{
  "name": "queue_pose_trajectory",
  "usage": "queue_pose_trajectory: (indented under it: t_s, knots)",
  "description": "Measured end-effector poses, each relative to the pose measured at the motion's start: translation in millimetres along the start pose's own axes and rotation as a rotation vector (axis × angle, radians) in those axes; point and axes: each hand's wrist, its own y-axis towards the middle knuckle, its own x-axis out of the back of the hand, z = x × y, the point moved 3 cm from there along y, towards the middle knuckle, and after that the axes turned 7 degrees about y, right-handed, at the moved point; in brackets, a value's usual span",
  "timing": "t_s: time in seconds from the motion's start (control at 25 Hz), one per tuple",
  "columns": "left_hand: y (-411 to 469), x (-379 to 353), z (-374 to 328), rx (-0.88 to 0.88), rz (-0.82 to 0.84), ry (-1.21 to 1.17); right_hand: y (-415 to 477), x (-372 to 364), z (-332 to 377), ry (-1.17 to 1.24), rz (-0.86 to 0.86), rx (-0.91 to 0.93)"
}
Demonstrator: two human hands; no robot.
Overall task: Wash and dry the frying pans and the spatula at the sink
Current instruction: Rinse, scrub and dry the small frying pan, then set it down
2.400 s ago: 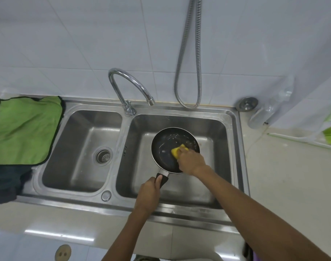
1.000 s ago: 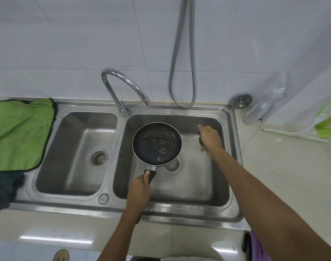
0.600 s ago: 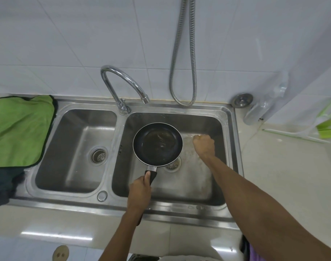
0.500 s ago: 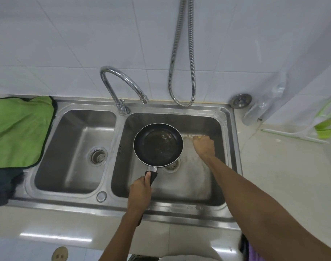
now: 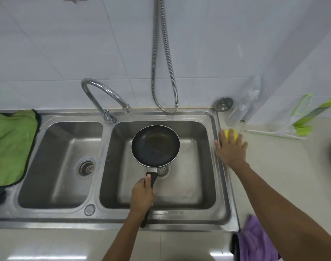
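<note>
The left hand (image 5: 142, 193) is wrapped around the black handle of the frying pan (image 5: 155, 145), thumb laid along the top of the grip, and holds the pan level above the right basin of the sink (image 5: 220, 221). The pan's dark inside faces up, with a brownish film across its middle. Its bowl hangs over the back half of that basin, just under and in front of the tap (image 5: 104, 95), whose spout curves toward the right basin. The basin's drain (image 5: 163, 170) peeks out beside the handle's metal neck.

The right hand (image 5: 231, 146) lies on the bench (image 5: 285, 178) just past the sink's right rim, palm down with fingers spread flat over the yellow sponge (image 5: 230, 134); only the sponge's far edge shows beyond the fingertips. Whether the fingers are pinching it or merely resting on it I cannot tell.

A green cloth (image 5: 10, 146) is draped over the bench at the sink's left edge, with a darker cloth under it. A purple cloth (image 5: 255, 242) sits at the bench's front edge, near the sink's front right corner. A metal hose (image 5: 164, 72) loops down the tiled wall behind the right basin, and a round metal plug (image 5: 223, 104) lies at the sink's back right corner. The left basin holds nothing but its own drain (image 5: 87, 168).
</note>
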Motion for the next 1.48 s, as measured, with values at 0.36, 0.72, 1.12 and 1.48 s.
queue_pose_trajectory:
  t_s: [0.36,0.72,1.12,1.48]
  knots:
    - [-14,-37,-31,0.171,0.076,-0.486,-184,17,142,0.937,0.563,-0.064]
    - [-17,-57,-30,0.336,0.18,-0.884,-191,23,144,0.694,0.346,0.173]
    - [-12,-50,-49,-0.049,0.508,-0.535,-179,29,147,1.044,0.483,-0.063]
    - [97,129,-84,-0.576,-0.465,0.559,-195,3,120,1.001,0.368,0.026]
